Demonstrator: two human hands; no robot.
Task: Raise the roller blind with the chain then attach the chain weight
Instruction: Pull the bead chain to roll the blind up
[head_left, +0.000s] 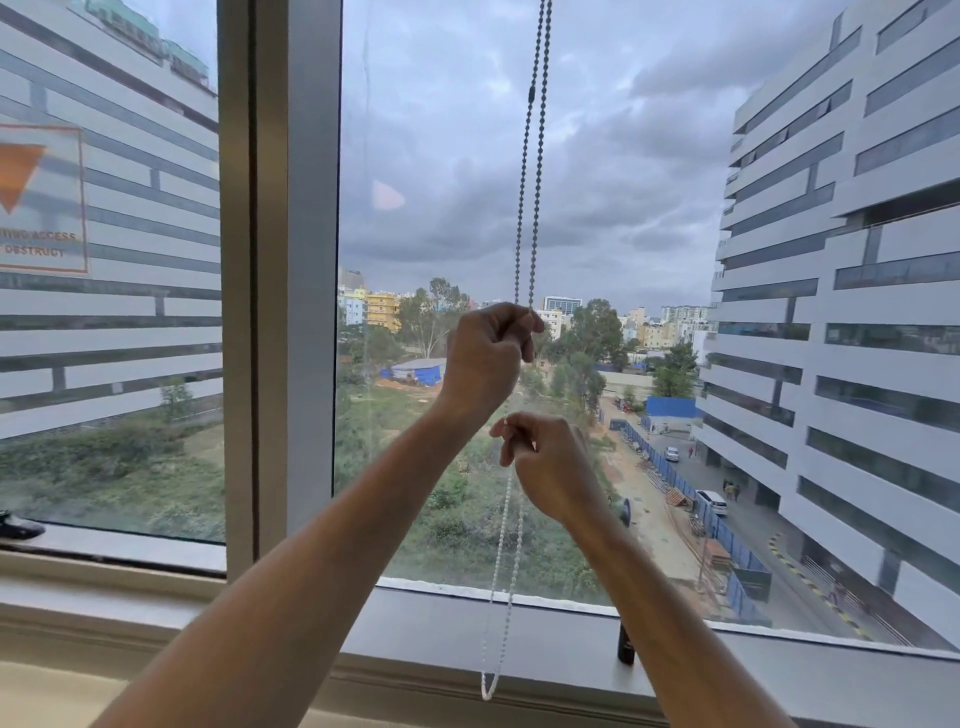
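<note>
Left hand (488, 353) and right hand (545, 457) both pinch looped white beaded chain (525, 171), staggered for hand-over-hand hauling.

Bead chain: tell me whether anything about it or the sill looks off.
The bead chain hangs straight, gripped by the left hand above and the right hand below. Its bottom loop dangles free with no weight on it. A small dark piece stands alone on the window sill; whether it is the weight is unclear.
</note>
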